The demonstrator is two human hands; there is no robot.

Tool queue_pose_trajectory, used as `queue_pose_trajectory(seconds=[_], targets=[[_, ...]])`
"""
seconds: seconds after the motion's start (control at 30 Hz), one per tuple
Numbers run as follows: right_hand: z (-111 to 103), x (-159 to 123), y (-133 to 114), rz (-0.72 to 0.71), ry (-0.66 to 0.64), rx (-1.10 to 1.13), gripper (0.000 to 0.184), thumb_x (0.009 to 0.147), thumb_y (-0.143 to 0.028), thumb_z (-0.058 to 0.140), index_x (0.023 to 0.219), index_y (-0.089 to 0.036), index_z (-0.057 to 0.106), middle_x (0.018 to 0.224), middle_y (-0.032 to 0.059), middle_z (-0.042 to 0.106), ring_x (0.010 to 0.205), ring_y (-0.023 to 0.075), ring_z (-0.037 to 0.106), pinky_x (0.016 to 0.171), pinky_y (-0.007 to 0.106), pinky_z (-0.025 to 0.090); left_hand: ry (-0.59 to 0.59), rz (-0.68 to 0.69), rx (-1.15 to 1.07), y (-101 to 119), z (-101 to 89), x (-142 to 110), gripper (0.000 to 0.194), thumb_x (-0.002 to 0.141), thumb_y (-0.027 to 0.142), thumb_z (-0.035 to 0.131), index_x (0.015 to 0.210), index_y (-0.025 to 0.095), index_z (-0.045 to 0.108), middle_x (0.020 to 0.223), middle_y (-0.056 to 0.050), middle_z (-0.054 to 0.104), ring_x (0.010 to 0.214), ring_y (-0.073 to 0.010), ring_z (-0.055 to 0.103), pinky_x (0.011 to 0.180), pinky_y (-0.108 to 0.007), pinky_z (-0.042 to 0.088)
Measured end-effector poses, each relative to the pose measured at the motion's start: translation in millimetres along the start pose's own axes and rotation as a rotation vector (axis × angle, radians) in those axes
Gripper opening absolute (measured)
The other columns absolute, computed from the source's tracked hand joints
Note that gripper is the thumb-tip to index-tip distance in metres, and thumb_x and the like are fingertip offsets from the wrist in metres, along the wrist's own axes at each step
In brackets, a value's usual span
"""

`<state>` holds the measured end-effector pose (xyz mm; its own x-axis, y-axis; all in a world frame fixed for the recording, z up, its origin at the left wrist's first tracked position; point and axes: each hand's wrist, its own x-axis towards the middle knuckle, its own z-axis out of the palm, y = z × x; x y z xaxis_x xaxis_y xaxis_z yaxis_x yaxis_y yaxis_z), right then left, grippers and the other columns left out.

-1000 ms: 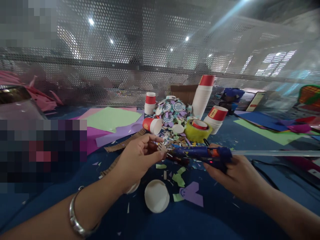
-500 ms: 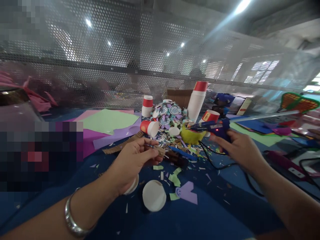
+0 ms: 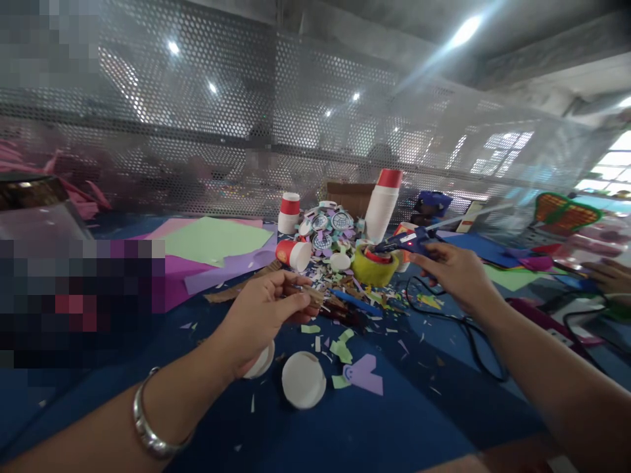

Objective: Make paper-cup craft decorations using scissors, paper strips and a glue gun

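My left hand (image 3: 259,318) pinches a small piece of brown cardboard (image 3: 315,300) between thumb and fingertips, over the scraps. In my right hand (image 3: 461,272) is a dark blue hot glue gun (image 3: 408,240) with a red light on, a clear glue stick standing out of its back. Its nozzle points left, at the top of a yellow tape roll (image 3: 371,272); whether they touch I cannot tell. Below my left hand lie two white paper discs, one (image 3: 303,381) in full view and another (image 3: 261,363) partly covered by my wrist. A purple paper cutout (image 3: 365,374) lies beside them.
Paper scraps surround a blue pen-like stick (image 3: 357,302). Behind are a tipped red-and-white cup (image 3: 294,255), a tall cup stack (image 3: 383,205) and a pile of decorated discs (image 3: 325,226). Coloured sheets (image 3: 217,240) lie left. The black cord (image 3: 476,341) loops right, near another person's hand (image 3: 611,276).
My right hand has moved the glue gun slightly left and down, its nozzle now over the tape roll. My left hand keeps its pinch on the cardboard. Another person's hand has appeared at right.
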<state>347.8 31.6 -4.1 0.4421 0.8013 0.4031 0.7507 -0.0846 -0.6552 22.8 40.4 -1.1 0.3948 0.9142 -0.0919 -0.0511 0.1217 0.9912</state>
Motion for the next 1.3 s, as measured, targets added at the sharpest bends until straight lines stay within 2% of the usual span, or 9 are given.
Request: queue_pose_trajectory(seconds=[0.13, 0.3, 0.37, 0.4, 0.53, 0.6, 0.77, 1.13, 1.3], targets=[[5, 6, -5, -0.056, -0.033, -0.057, 0.037, 0.076, -0.047, 0.066, 0.094, -0.014, 0.070, 0.065, 0.0047, 0.068, 0.046, 0.0184, 0.060, 0.049, 0.033, 0.049, 0.000, 0.006, 0.036, 1, 0.3, 0, 0.019, 0.083, 0.014, 0.063, 0.103, 0.013, 0.063, 0.081, -0.004, 0.073, 0.070, -0.0138, 0.069, 0.071, -0.028, 0.056], [3, -14, -17, -0.252, 0.154, -0.216, 0.032, 0.078, -0.039, 0.066, 0.101, -0.016, 0.066, 0.101, 0.0146, 0.067, 0.096, 0.0316, 0.062, 0.090, 0.050, 0.044, -0.001, 0.018, 0.033, -1, -0.1, 1, 0.018, 0.083, 0.012, 0.063, 0.101, 0.013, 0.063, 0.082, -0.004, 0.072, 0.072, -0.0151, 0.071, 0.071, -0.030, 0.057], [3, -34, -29, -0.364, 0.149, -0.235, 0.029, 0.083, -0.038, 0.062, 0.103, -0.017, 0.065, 0.102, 0.0129, 0.066, 0.097, 0.0285, 0.060, 0.092, 0.046, 0.043, -0.007, 0.016, 0.034, -3, -0.1, 2, 0.019, 0.083, 0.011, 0.063, 0.102, 0.013, 0.063, 0.082, -0.005, 0.073, 0.070, -0.0148, 0.071, 0.070, -0.029, 0.057], [4, -45, -35, -0.450, 0.085, -0.197, 0.023, 0.085, -0.037, 0.061, 0.097, -0.018, 0.066, 0.091, 0.0096, 0.066, 0.086, 0.0250, 0.061, 0.083, 0.041, 0.047, -0.008, 0.015, 0.037, -3, 0.0, 2, 0.019, 0.083, 0.011, 0.063, 0.102, 0.013, 0.063, 0.081, -0.005, 0.073, 0.070, -0.0145, 0.071, 0.069, -0.029, 0.057], [8, -88, -60, -0.537, -0.583, -0.118, 0.013, 0.090, -0.032, 0.059, 0.091, -0.021, 0.065, 0.087, 0.0031, 0.066, 0.080, 0.0179, 0.062, 0.072, 0.031, 0.048, -0.018, 0.015, 0.046, -3, 0.5, 2, 0.018, 0.084, 0.010, 0.062, 0.102, 0.012, 0.063, 0.081, -0.005, 0.073, 0.069, -0.0133, 0.070, 0.069, -0.027, 0.057], [9, -102, -67, -0.537, -0.705, -0.106, 0.014, 0.090, -0.034, 0.060, 0.092, -0.021, 0.065, 0.090, 0.0030, 0.065, 0.082, 0.0178, 0.061, 0.074, 0.031, 0.047, -0.012, 0.016, 0.049, -3, 0.5, 1, 0.017, 0.084, 0.010, 0.062, 0.101, 0.012, 0.062, 0.081, -0.004, 0.073, 0.069, -0.0132, 0.070, 0.069, -0.027, 0.057], [9, -115, -72, -0.470, -0.828, -0.099, 0.011, 0.087, -0.029, 0.064, 0.092, -0.020, 0.066, 0.094, 0.0040, 0.065, 0.087, 0.0186, 0.061, 0.078, 0.031, 0.046, -0.027, 0.052, 0.040, -4, -0.2, 1, 0.018, 0.081, 0.010, 0.064, 0.100, 0.013, 0.064, 0.080, -0.004, 0.074, 0.070, -0.0147, 0.071, 0.069, -0.028, 0.057], [15, -112, -79, -0.203, -1.028, 0.022, 0.004, 0.081, -0.018, 0.064, 0.078, -0.017, 0.060, 0.066, -0.0046, 0.054, 0.058, 0.0098, 0.047, 0.052, 0.020, 0.035, -0.028, 0.033, 0.064, -4, -0.7, -1, 0.014, 0.080, 0.011, 0.065, 0.092, 0.015, 0.061, 0.078, -0.002, 0.070, 0.065, -0.0128, 0.069, 0.062, -0.025, 0.054], [15, -112, -78, -0.234, -1.044, 0.030, 0.004, 0.081, -0.014, 0.061, 0.081, -0.018, 0.059, 0.068, -0.0039, 0.055, 0.059, 0.0099, 0.047, 0.053, 0.020, 0.036, -0.035, 0.043, 0.087, -4, -0.9, -2, 0.013, 0.079, 0.013, 0.065, 0.079, 0.017, 0.053, 0.069, 0.002, 0.064, 0.064, -0.0119, 0.067, 0.062, -0.024, 0.050]])
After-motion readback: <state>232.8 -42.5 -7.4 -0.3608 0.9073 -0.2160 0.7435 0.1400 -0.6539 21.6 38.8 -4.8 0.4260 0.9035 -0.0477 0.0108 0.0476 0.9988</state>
